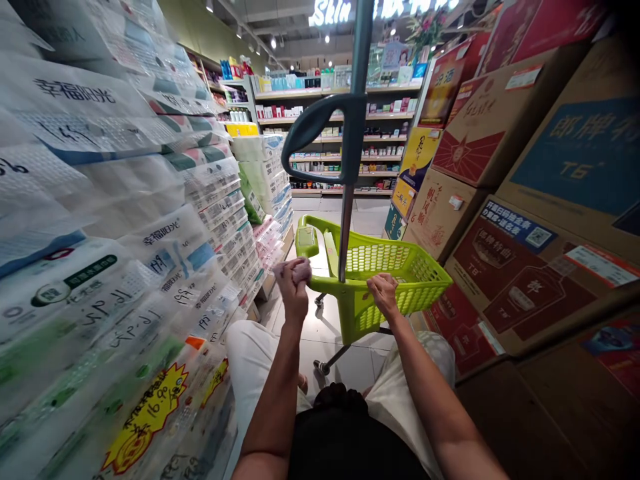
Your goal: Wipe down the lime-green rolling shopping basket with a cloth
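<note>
A lime-green shopping cart [360, 313] with a perforated basket stands in front of my knees. My left hand [292, 288] is closed around a crumpled pinkish cloth [301, 269], at the left part of the cart's green frame. Whether the cloth presses on the frame I cannot tell. My right hand [383, 292] grips the near rim of the basket, fingers wrapped over it. Between my hands a grey metal pole [346, 227] rises from the cart, carrying a dark blue-grey loop handle [320, 179]. A small green box-like part [307, 241] sits on the frame beyond my left hand.
Plastic-wrapped tissue packs [165, 253] are stacked high along the left. Cardboard cartons [525, 273] form a wall close on the right, near the basket. Shelves [340, 120] of small goods cross the far end. White floor tiles [313, 207] show beyond the cart.
</note>
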Demonstrator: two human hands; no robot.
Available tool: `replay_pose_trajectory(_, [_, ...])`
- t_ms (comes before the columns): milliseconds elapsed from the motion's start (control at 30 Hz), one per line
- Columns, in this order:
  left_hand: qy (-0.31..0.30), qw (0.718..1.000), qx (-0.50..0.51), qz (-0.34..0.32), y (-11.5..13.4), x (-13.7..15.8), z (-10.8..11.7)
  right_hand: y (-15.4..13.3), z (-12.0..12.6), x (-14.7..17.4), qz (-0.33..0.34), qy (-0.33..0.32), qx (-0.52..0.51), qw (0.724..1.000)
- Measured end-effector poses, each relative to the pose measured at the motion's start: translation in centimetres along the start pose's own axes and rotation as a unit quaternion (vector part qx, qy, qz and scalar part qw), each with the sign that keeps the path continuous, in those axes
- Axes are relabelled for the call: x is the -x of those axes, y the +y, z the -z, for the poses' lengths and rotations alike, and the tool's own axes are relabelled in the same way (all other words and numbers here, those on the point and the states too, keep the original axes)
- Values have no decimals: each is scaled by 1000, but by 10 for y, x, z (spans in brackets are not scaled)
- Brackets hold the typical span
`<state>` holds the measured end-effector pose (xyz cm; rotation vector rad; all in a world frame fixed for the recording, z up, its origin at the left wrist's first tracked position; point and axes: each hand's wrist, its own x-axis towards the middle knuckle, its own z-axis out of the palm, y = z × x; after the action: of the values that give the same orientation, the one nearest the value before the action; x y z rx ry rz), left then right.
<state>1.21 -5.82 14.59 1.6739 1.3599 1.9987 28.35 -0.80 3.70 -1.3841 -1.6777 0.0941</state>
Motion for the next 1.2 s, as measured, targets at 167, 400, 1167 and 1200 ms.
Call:
replay_pose_trajectory(167, [-78, 997, -9, 3, 4, 8, -15, -14, 11, 7, 2, 48, -29, 998])
replay_pose_trajectory(400, [-31, 997, 9, 74, -5, 3, -28, -92, 1, 15, 21, 79, -108, 991])
replay_pose_trajectory(1167, [-231, 956, -177, 21, 11, -41, -49, -74, 17, 0, -17, 62, -197, 978])
replay_pose_trajectory(1200, [-219, 964, -154, 5, 9, -40, -48, -75, 18, 0, -16, 63, -198, 978])
